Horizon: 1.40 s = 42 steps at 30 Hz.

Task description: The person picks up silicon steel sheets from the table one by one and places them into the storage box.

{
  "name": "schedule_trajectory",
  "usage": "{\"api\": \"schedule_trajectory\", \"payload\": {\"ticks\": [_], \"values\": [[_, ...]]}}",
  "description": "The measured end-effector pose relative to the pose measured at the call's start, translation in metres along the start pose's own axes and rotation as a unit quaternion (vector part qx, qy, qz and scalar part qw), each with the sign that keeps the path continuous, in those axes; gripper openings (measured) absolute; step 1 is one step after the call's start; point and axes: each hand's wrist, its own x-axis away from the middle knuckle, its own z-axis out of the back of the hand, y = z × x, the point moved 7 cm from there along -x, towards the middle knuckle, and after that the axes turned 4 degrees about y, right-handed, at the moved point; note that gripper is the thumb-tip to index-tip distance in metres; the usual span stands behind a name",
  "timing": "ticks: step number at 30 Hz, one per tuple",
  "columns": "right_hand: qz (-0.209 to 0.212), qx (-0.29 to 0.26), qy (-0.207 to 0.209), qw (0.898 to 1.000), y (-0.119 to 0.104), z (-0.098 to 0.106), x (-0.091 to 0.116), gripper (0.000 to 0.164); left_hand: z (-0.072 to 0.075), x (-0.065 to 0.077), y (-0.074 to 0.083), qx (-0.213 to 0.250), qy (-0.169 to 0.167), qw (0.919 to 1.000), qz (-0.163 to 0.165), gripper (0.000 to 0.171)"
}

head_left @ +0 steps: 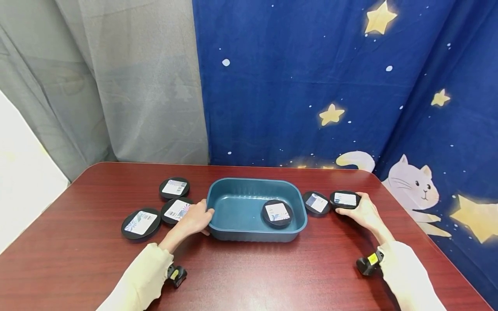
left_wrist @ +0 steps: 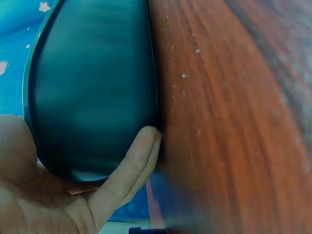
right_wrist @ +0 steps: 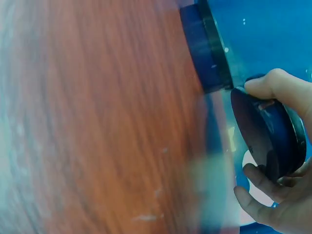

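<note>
A blue plastic bin (head_left: 256, 236) stands on the table, with one round black tub (head_left: 277, 214) with a white label inside near its right end. My left hand (head_left: 194, 218) grips the bin's left end; in the left wrist view its fingers (left_wrist: 127, 170) lie along the bin wall (left_wrist: 95, 97). To the right, my right hand (head_left: 365, 214) holds another black tub (head_left: 344, 199) between thumb and fingers. The right wrist view shows that tub (right_wrist: 275, 139) tilted and raised off the wood. Close by, a labelled black tub (head_left: 316, 203) sits beside the bin's right wall.
Left of the bin lie three more labelled black tubs: one at the back (head_left: 174, 188), one partly behind my left hand (head_left: 176, 210), one farther left (head_left: 141, 223). The reddish wooden table (head_left: 249, 276) reaches back to grey and starry blue curtains (head_left: 272, 86).
</note>
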Motion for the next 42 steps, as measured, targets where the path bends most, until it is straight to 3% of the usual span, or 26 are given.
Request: {"api": "schedule_trajectory", "payload": {"ticks": [8,20,42], "values": [[-0.008,-0.045,0.006,0.999,-0.012,0.003,0.005,0.087,0.000,-0.001,-0.002,-0.003,-0.001,1.0000,0.000,0.035],[0.025,-0.132,0.007,0.991,-0.031,-0.002,0.011,0.076,0.000,0.001,-0.001,0.001,-0.004,1.0000,0.003,0.035],[0.105,-0.163,0.011,0.981,-0.084,-0.005,0.020,0.073,0.000,0.000,-0.001,0.003,-0.003,1.0000,0.001,0.034]]}}
